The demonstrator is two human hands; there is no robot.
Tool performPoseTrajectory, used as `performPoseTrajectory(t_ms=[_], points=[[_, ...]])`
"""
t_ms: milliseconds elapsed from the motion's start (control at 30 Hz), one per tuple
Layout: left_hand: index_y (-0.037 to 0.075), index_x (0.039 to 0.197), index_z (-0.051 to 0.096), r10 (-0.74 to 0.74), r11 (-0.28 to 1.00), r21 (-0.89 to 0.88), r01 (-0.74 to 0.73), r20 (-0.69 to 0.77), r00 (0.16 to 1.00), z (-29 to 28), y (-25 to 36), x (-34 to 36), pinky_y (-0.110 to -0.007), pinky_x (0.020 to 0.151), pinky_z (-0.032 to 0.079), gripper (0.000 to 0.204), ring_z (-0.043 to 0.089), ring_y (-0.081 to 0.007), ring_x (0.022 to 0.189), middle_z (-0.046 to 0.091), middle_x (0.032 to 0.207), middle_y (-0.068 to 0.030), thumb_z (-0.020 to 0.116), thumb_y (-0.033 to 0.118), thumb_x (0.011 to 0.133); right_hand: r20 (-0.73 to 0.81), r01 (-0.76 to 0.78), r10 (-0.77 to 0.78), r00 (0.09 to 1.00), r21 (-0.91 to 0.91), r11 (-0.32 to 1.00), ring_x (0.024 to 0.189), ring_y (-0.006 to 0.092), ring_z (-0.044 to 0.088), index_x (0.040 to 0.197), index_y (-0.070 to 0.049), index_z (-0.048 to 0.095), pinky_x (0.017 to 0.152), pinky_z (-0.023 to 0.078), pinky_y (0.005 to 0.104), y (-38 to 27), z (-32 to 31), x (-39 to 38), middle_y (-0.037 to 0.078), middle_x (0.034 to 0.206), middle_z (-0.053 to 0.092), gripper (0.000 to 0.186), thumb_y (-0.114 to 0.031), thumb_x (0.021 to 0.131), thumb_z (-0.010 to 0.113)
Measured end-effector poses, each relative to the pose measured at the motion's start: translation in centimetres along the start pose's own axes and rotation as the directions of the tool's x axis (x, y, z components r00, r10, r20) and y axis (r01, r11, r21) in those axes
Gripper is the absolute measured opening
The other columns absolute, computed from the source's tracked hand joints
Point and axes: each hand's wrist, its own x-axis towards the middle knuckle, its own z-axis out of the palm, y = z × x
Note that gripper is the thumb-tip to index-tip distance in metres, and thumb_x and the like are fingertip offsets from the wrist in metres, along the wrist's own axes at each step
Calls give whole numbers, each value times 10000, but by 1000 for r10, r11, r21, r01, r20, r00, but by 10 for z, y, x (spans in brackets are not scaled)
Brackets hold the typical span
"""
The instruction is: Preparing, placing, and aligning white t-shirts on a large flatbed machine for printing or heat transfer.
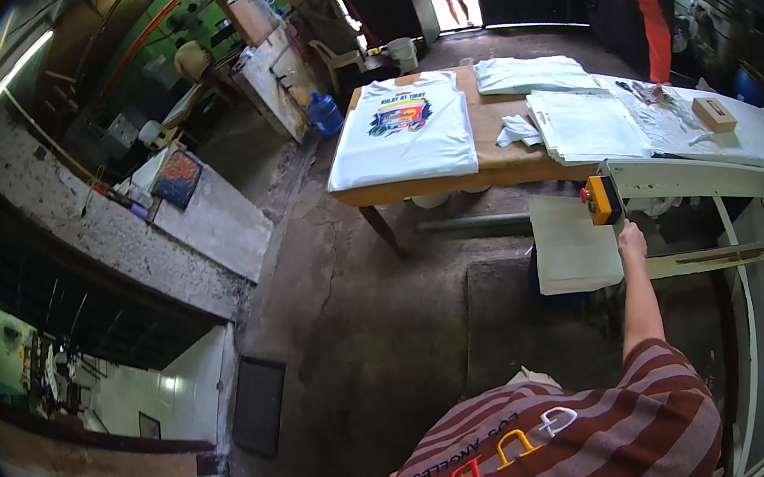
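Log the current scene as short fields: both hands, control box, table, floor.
Right hand: at the pale frame, just below the control box; exact grip unclear
Left hand: not in view
Control box: yellow and black, red button on its left side
Table: printed white shirt at left
Floor: blue jug left of table

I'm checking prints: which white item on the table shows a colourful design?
The shirt leftmost on the table; the white stacks farther right show none.

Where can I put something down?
A small bare patch of table sits between the printed shirt and the white stacks, behind the crumpled cloth. Floor in front of the shirt looks open too. Around the box, it's crowded.
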Motion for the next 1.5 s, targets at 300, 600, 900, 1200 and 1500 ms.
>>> performPoseTrajectory(t_ms=[300,600,900,1200,1500], points=[[-1,952,603,-39,997,81,20,236,971,-122,109,130,-318,628,479,259,610,-216,720,630,854,-116,514,117,739,-56,-112,120,991,129,985,945,353,532,990,-93,583,799,411,441,-14,-1,13,198,991,564,400,-387,827,366],[30,1088,542,160,885,356,-299,372,914,-56,304,169,-248,699,453,318,577,-136,766,613,872,-80,477,94,784,-133,-107,113,985,48,993,870,341,560,916,-78,557,752,432,439,6,-10,3,169,906,597,404,-355,886,264],[19,1054,541,729,368,30,-929,611,308,74,550,138,-261,723,447,244,561,-134,820,596,940,-72,478,65,823,-183,-64,64,981,4,998,782,334,594,873,-58,532,694,456,436,-9,2,0,167,798,614,383,-330,897,262],[40,1047,546,636,87,-217,-972,763,-113,233,712,63,-274,729,451,253,567,-173,870,585,986,-100,470,45,805,-92,12,-5,996,76,997,826,338,575,886,-48,533,707,454,417,24,2,-2,182,831,598,341,-324,875,334],[112,902,616,253,-741,158,-652,966,-54,320,714,165,-383,714,426,241,578,-290,833,620,833,-127,416,206,808,-138,-229,725,675,895,383,713,183,587,971,-15,547,585,483,292,137,34,-204,90,874,600,294,-268,864,445]])
